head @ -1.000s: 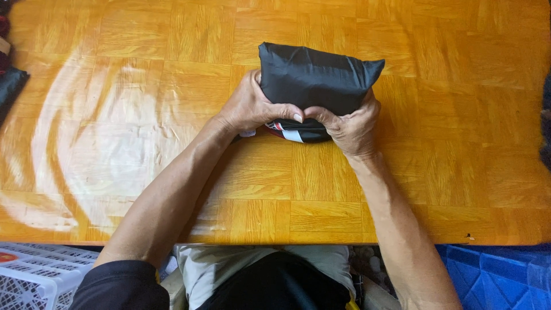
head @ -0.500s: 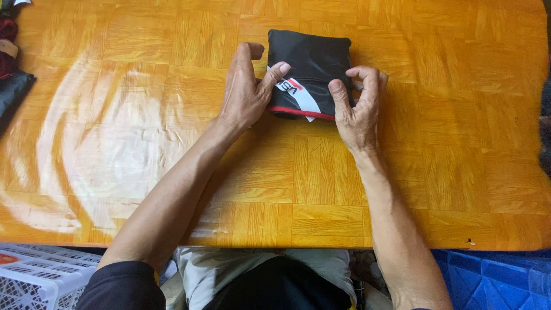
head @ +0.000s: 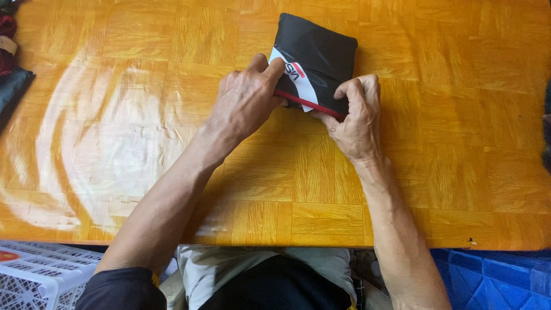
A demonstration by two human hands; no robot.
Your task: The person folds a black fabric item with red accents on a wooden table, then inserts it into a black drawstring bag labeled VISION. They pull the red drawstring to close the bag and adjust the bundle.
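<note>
A folded black garment (head: 318,54) with a white patch and a red edge lies on the orange wooden table (head: 172,143), far of centre. My left hand (head: 247,100) presses on its near left corner, thumb and fingers on the white patch. My right hand (head: 356,117) pinches the near right corner at the red edge. Both forearms reach across the table from the near edge.
Dark cloth items (head: 11,74) lie at the table's left edge. A white plastic basket (head: 40,278) stands below the table at the left, and a blue crate (head: 493,278) below at the right. A dark object (head: 546,132) shows at the right edge.
The garment was a wider bundle gripped from below; it has been folded smaller and laid flat. Both hands have shifted onto its near corners, and the bundle now sits slightly turned.
</note>
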